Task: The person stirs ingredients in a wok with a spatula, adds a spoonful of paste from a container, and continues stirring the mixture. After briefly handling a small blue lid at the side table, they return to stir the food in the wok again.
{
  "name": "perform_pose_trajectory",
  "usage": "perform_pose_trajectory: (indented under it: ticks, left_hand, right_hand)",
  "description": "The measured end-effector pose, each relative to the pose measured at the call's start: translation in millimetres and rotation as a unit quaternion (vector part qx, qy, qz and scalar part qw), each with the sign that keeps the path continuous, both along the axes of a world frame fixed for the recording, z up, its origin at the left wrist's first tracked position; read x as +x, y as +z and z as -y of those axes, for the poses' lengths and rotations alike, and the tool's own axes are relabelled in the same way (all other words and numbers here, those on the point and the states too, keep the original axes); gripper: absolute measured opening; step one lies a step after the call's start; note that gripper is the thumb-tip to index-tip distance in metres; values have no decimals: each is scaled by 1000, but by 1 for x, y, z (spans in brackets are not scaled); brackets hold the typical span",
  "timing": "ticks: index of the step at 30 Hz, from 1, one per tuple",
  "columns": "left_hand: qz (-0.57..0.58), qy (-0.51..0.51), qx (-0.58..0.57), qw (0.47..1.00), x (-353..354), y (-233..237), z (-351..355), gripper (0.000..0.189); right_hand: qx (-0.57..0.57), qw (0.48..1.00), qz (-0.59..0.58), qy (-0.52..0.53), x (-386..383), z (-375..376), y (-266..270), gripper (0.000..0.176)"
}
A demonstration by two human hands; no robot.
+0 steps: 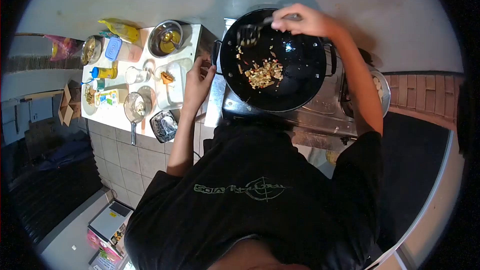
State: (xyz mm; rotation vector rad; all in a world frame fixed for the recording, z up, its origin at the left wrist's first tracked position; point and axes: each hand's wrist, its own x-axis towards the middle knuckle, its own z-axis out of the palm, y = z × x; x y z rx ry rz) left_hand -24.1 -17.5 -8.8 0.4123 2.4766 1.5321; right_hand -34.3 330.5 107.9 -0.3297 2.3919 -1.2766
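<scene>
Your right hand [300,20] is closed around the handle of a slotted metal spatula [248,34], its blurred head over the far left of the round, glossy black wok [300,87]. Your left hand [199,77], half curled, has its fingers at the wok's left loop handle. Moist, chunky chopped food [265,73] lies in the wok, back from the shiny metal stove's [250,108] front edge. A smooth steel bowl [166,39] sits by the counter's [120,124] far right corner.

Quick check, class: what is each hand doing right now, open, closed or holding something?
Left hand: fingers curled at the side handle of the wok; full grip cannot be told.
Right hand: closed on the spatula.
</scene>
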Motion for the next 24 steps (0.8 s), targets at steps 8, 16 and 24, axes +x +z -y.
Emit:
perform_pose_trajectory:
  ticks: [8, 16, 24]
  left_hand:
    - [-9, 12, -4, 1000, 2, -2, 1, 25]
    - [-2, -5, 8, 1000, 0, -2, 2, 27]
    - [-1, -52, 26, 998, -11, -8, 10, 29]
  right_hand:
    - [7, 985, 35, -169, 74, -16, 34, 44]
    - [65, 898, 85, -427, 100, -22, -30, 49]
    - [42, 936, -289, -196, 152, 93, 21, 19]
